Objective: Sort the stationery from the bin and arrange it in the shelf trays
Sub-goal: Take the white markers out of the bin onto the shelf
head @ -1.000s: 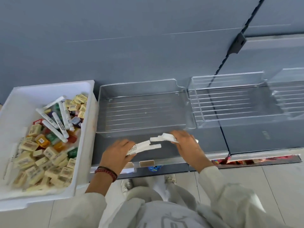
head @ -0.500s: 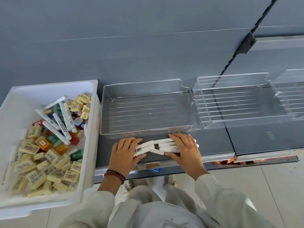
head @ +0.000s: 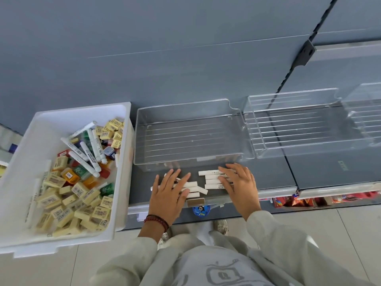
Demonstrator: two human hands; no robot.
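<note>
Several white marker pens lie flat on the grey shelf (head: 268, 172), just in front of a clear tray (head: 185, 162). My left hand (head: 168, 190) presses flat, fingers straight, on the left group of pens (head: 191, 187). My right hand (head: 239, 182) lies flat with spread fingers on the right group of pens (head: 210, 179). A white bin (head: 121, 162) at the left holds yellow erasers (head: 80, 203), more white markers (head: 86, 153) and small coloured boxes. The clear tray holds nothing.
A second clear tray (head: 299, 145) stands right of the first, and part of a third (head: 362, 120) shows at the far right. A grey back wall rises behind. Below the shelf edge are colourful packets (head: 321, 200) and a tiled floor.
Both hands brought the white pens down from the air onto the shelf. The hands now lie flatter and farther apart, with the pens split into a left and a right group.
</note>
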